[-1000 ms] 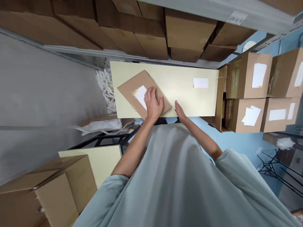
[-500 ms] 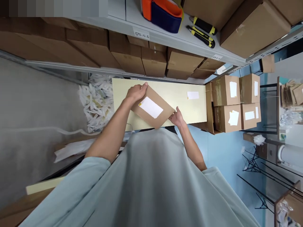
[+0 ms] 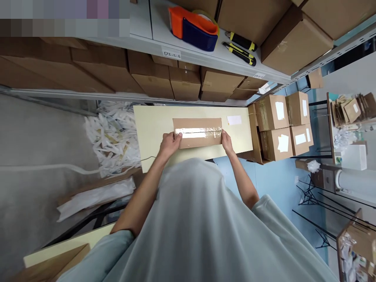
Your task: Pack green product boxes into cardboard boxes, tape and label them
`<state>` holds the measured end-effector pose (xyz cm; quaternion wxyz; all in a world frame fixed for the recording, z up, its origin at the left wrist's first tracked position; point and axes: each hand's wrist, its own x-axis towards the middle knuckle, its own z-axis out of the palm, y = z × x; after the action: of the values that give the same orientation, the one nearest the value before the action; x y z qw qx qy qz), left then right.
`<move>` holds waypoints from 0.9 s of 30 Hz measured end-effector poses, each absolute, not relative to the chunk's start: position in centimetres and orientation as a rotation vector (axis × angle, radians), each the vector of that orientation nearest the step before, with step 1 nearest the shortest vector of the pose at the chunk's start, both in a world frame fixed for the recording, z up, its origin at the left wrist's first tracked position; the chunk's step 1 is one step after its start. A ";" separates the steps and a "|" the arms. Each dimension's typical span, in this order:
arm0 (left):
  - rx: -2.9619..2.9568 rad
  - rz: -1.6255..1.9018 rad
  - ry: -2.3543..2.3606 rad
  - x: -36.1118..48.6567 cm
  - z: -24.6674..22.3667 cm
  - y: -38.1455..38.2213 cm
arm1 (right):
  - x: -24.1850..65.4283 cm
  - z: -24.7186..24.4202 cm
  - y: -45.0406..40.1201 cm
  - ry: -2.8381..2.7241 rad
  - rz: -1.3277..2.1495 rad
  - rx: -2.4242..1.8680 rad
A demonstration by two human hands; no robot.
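Note:
A flat brown cardboard box (image 3: pixel 196 141) is held above the pale yellow table (image 3: pixel 152 117). A shiny strip of clear tape runs along its length, bright with reflected light. My left hand (image 3: pixel 170 143) grips its left end, thumb on top. At the right end, my right hand (image 3: pixel 226 141) holds the edge, its fingers partly hidden. A small white label (image 3: pixel 234 120) lies on the table beyond the box's right end.
Several labelled cartons (image 3: pixel 273 113) stand at the table's right end. Above is a grey shelf (image 3: pixel 194 53) bearing an orange and blue tape dispenser (image 3: pixel 194 29) and utility knives (image 3: pixel 241 49). Paper scraps (image 3: pixel 111 137) lie at the left.
The box has turned from slanted to nearly level, and a taped face now shows instead of the white-labelled one. My left hand has moved down to its left end; the view has shifted slightly.

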<state>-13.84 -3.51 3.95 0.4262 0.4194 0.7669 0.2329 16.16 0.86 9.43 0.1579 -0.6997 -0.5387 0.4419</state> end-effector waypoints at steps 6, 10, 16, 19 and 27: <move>0.820 0.567 1.892 -12.2 3.7 -2.2 | 15.4 7.5 2.5 -1.647 1.207 -2.155; 0.726 0.714 1.791 -11.5 3.3 -2.3 | 16.2 5.8 2.9 -1.532 1.369 -2.038; 0.574 0.822 1.606 -12.2 2.0 -3.1 | 18.3 5.1 3.4 -1.313 1.796 -1.747; 0.547 0.855 1.445 -12.7 1.2 -3.0 | 19.2 5.4 4.1 -1.373 1.930 -1.642; 0.736 0.804 1.635 -12.7 1.6 -3.6 | 20.6 5.1 5.2 -1.586 1.861 -1.511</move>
<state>-12.73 -3.63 1.56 0.5550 0.3117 0.6921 0.3403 20.57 5.22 5.13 0.1333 -0.5211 -0.5468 0.6416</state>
